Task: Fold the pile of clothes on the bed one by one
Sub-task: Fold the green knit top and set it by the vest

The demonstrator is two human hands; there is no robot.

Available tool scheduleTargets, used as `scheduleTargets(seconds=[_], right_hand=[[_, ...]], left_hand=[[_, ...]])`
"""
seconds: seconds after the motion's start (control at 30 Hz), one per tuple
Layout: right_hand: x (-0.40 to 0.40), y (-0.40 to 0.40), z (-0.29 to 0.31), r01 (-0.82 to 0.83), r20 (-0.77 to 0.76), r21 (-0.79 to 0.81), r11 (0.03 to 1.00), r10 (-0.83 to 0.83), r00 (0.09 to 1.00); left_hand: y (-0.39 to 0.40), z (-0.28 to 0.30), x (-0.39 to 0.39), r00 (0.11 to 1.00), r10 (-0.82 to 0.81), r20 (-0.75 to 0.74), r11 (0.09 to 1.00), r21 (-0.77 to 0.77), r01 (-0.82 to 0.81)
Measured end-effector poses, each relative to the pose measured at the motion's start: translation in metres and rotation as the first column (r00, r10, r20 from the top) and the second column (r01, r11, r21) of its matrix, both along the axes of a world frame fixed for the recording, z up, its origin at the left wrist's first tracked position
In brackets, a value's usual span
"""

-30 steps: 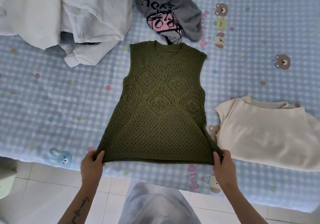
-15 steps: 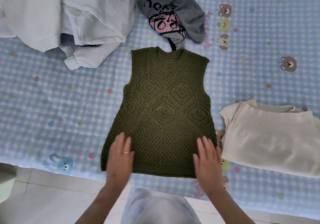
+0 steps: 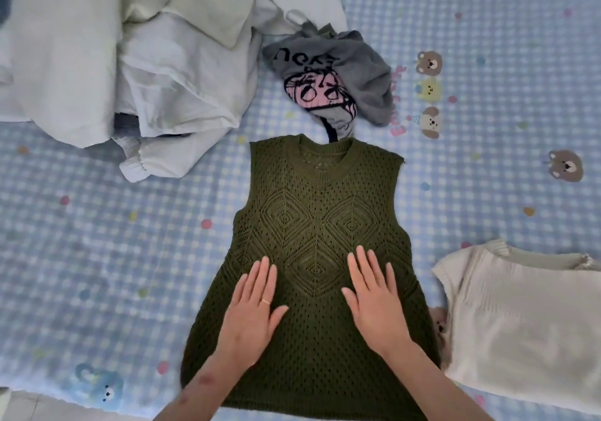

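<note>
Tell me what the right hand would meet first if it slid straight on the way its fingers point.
The right hand stays on the olive-green knit vest, toward its neckline; beyond that, probably the crumpled grey printed top.

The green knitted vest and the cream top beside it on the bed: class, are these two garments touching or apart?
Cannot tell. In the head view the green vest and the cream top almost meet near the vest's hem, where the view is too blurred to show contact or a gap.
</note>
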State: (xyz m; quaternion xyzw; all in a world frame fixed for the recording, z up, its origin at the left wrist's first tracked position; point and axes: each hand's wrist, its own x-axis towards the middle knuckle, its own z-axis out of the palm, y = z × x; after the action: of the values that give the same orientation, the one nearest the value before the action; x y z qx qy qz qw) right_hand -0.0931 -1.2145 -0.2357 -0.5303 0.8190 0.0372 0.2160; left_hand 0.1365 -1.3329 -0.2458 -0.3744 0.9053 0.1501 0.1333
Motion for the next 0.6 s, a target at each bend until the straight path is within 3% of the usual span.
scheduleTargets(seconds=[0.03,0.1,0.17,0.23,0.37,0.43,0.6], right_hand=[[-0.009,-0.017,-0.008,-0.050,0.000,0.022,0.999,0.050,0.999],[-0.038,-0.025,-0.017,-0.038,-0.030,0.083,0.996,0.040,0.999],[-0.073,-0.020,-0.019,0.113,-0.068,0.061,0.992,-0.109,0.992],[-0.104,-0.035,-0.012,0.280,-0.019,-0.011,0.960,-0.281,0.960],[-0.155,-0.129,-0.011,0.323,0.110,-0.162,0.932,-0.309,0.945],[-0.174,-0.167,-0.016,0.312,0.137,-0.175,0.934,-0.290,0.947],[-0.199,-0.198,-0.031,0.343,0.135,-0.110,0.933,-0.328,0.935]], left_hand=[[-0.020,-0.005,-0.014,0.999,-0.036,0.016,0.999,-0.011,0.036],[-0.057,-0.011,-0.013,0.996,0.051,0.075,0.999,-0.014,-0.050],[-0.092,-0.013,0.003,0.965,0.241,0.102,0.970,-0.032,-0.239],[-0.128,-0.008,-0.008,0.942,0.328,0.071,0.944,-0.043,-0.326],[-0.202,-0.015,-0.101,0.984,0.111,-0.137,0.992,-0.040,-0.118],[-0.237,-0.021,-0.141,0.976,0.083,-0.200,0.994,-0.056,-0.096],[-0.292,-0.034,-0.184,0.994,0.094,-0.059,0.995,-0.018,-0.095]])
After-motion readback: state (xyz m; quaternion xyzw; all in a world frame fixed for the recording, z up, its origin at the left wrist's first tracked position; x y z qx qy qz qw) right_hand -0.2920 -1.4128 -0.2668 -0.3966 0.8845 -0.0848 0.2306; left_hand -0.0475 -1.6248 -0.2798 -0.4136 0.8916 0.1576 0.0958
